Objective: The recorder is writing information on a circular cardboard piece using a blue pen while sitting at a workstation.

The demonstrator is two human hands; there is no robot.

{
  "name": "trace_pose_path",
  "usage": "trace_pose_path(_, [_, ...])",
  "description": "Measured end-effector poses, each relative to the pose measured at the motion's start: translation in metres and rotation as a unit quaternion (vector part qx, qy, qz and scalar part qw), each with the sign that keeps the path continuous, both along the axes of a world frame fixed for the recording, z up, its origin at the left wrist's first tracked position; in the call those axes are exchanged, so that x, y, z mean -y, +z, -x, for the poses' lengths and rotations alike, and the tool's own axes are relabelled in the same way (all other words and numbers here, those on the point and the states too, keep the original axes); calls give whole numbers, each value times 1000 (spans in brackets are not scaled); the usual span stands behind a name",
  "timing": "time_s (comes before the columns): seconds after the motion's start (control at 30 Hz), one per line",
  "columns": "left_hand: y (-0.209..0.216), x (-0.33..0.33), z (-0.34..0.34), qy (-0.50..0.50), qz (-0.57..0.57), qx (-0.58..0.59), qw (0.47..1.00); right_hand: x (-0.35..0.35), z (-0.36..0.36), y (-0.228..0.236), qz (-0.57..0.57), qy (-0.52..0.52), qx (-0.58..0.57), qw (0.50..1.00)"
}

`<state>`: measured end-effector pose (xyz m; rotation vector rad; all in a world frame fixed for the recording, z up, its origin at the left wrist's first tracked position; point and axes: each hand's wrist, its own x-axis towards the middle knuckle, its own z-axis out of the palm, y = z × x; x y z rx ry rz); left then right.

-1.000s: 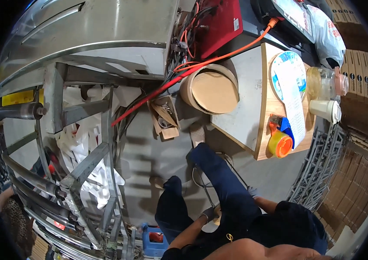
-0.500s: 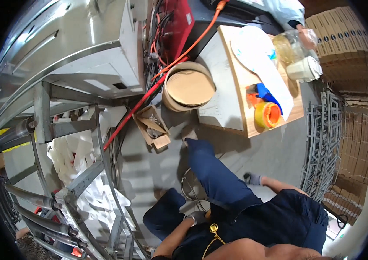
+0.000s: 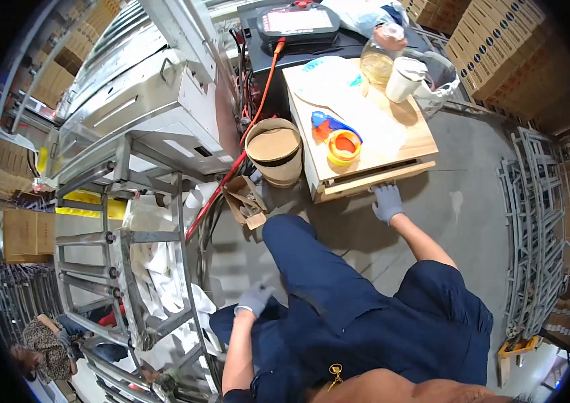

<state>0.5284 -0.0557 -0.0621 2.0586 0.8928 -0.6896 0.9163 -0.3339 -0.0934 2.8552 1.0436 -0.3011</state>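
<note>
Wooden drawer (image 3: 382,178) sits just ahead of the right hand, its front edge standing a little out from the cabinet, a dark gap behind it. Off to the left of both hands runs a grey metal roller frame (image 3: 132,290). Next comes the left hand (image 3: 254,299), gloved, near the left thigh—fingers loosely parted, nothing visible in them, forearm rising from the lower edge. Ahead of it lie a small open carton (image 3: 253,220) and a round brown bin (image 3: 286,176). Beyond the right hand, a tape dispenser (image 3: 344,160) rests on the wooden surface (image 3: 402,143). The right hand (image 3: 387,203), gloved, meets the drawer's lower edge, arm stretched forward and slightly inward; whether its fingertips hook under or merely press, I cannot tell. The step in hand looks like working the drawer—judging by that contact, moving it calls for a secure fingerhold and a straight, level push or pull.
</note>
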Motion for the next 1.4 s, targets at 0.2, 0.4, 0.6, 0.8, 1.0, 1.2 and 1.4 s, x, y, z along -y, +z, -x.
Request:
trace_pose_path(0.2, [49, 4, -8, 84, -147, 179, 969, 56, 56, -8, -59, 0, 0, 998])
trace_pose_path(0.4, [63, 28, -17, 69, -95, 249, 961, 90, 80, 13, -62, -3, -110, 992])
trace_pose_path(0.6, [82, 40, -28, 68, -94, 232, 966, 61, 57, 81, -50, 26, -287, 956])
trace_pose_path(0.8, [62, 41, -26, 45, -104, 217, 969, -51, 30, 47, -17, 104, -103, 989])
trace_pose_path(1.0, [72, 51, -17, 65, -81, 214, 971, -114, 9, -50, 37, 26, -67, 997])
trace_pose_path(1.2, [63, 49, 21, 113, -105, 222, 963, -102, 12, -26, 83, -2, -129, 988])
trace_pose_path(1.4, [65, 55, 16, 104, -92, 237, 962, -89, 19, -32, -1, -113, -163, 980])
